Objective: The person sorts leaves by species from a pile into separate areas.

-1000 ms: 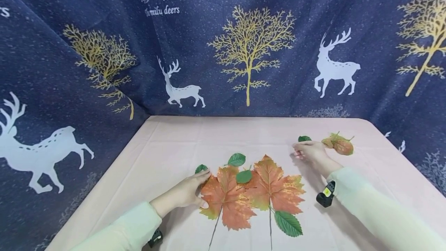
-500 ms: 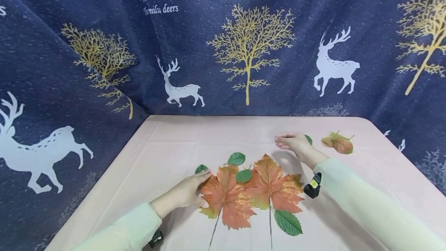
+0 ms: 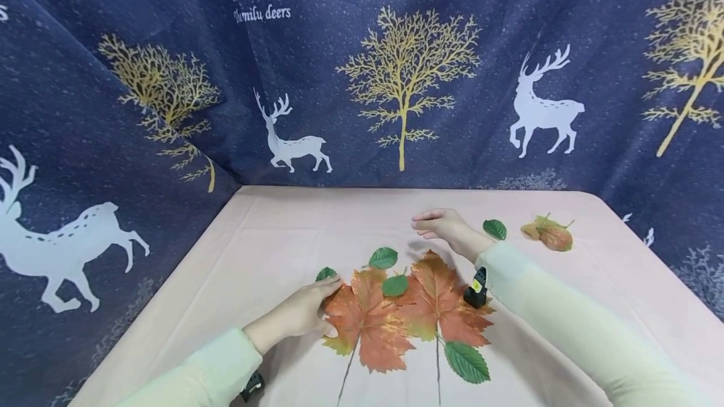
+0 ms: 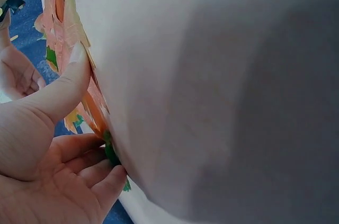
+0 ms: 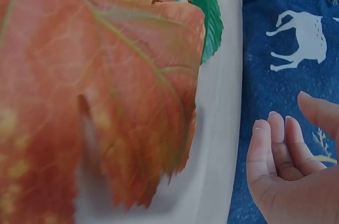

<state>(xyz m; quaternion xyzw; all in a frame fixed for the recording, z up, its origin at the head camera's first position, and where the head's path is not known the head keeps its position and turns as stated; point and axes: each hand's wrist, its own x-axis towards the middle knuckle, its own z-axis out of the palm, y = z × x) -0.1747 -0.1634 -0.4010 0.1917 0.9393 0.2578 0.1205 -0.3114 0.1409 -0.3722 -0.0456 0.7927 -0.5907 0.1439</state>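
Observation:
My left hand (image 3: pixel 305 309) rests at the left edge of an orange maple leaf (image 3: pixel 367 322). Its thumb presses the leaf's margin in the left wrist view, while the fingertips touch a green leaf (image 4: pixel 111 152) by the top left edge. A second orange maple leaf (image 3: pixel 438 306) lies to the right, its edge meeting the first. Over the table behind that leaf hovers my right hand (image 3: pixel 447 228), fingers loosely extended and holding nothing. Green leaves lie around: one behind (image 3: pixel 383 257), one on the join (image 3: pixel 395 286), one at the right stem (image 3: pixel 467 362).
Farther right on the pale pink table (image 3: pixel 271 225) lie a single green leaf (image 3: pixel 494 228) and a small cluster of brownish-green leaves (image 3: pixel 548 232). A dark blue cloth (image 3: pixel 317 49) printed with deer and trees hangs along the back and sides.
My right hand has moved left across the table, away from the far-right green leaf, which now shows fully. My left hand and the maple leaves have stayed in place.

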